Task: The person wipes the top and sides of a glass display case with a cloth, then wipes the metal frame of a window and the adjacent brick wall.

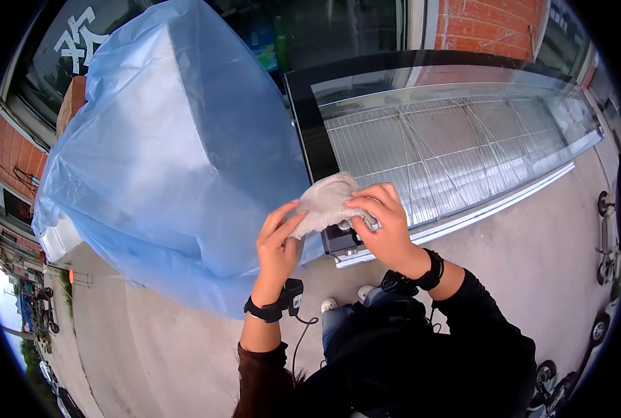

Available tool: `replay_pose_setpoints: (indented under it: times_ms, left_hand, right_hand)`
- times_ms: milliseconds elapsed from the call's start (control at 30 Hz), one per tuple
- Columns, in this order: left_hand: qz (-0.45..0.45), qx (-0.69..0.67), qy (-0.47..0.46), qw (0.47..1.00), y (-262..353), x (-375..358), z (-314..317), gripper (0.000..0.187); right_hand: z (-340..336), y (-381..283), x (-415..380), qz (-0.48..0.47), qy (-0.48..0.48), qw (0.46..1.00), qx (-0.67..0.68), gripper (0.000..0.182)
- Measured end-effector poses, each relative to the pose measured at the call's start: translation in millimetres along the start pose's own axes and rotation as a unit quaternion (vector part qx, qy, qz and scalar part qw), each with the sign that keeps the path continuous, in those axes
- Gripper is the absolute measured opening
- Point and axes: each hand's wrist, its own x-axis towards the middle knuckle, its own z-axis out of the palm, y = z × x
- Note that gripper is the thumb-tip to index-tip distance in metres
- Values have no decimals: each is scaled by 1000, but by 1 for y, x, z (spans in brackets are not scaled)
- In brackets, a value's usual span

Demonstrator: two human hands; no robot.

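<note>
Between my two hands a beige cloth [326, 203] is held up by its sides, slightly creased. My left hand [279, 240] pinches its left edge between thumb and fingers. On the other side my right hand [383, 223] grips the cloth's right part, thumb below and fingers on top. Behind and to the right lies a glass display case [449, 150] with a black frame and wire racks inside. A small black box-like part [341, 240] at the case's near corner is partly hidden by the cloth and my right hand.
Blue plastic sheeting [178, 160] covers a large object on the left, close to my left hand. Paved ground [164, 348] surrounds my feet. A black cable [298, 346] hangs by my left wrist. Parked scooters [606, 240] stand at the far right.
</note>
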Motion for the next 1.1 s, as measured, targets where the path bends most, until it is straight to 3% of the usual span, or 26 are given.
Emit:
replay_pose_setpoints:
  times_ms: [133, 233, 300, 433, 500, 633, 800, 1033, 1100]
  left_hand:
    - [21, -36, -140, 989, -16, 19, -8, 44]
    - [46, -73, -191, 978, -28, 19, 4, 44]
    - [71, -91, -188, 975, -33, 15, 7, 45]
    - [126, -96, -225, 961, -30, 0, 3, 40]
    - [133, -69, -227, 962, -26, -7, 2, 38]
    - [156, -80, -232, 957, -36, 14, 3, 34]
    - [134, -61, -219, 965, -47, 31, 14, 35]
    - [73, -118, -246, 959, -40, 15, 6, 38]
    - [41, -123, -288, 949, -36, 11, 2, 42]
  right_hand:
    - [14, -10, 6, 81, -34, 996, 12, 24]
    - [33, -5, -2, 101, -88, 991, -6, 26]
    - [36, -12, -9, 83, -108, 989, -63, 25]
    - [33, -26, -22, 147, -85, 982, -83, 25]
    - [31, -28, -30, 110, -85, 985, -100, 27]
    - [30, -11, -12, 129, -110, 984, -56, 32]
    - [33, 6, 6, 225, -82, 971, -14, 31]
    - [35, -6, -9, 204, -58, 977, -13, 31]
    - [34, -8, -15, 290, -50, 955, 29, 32]
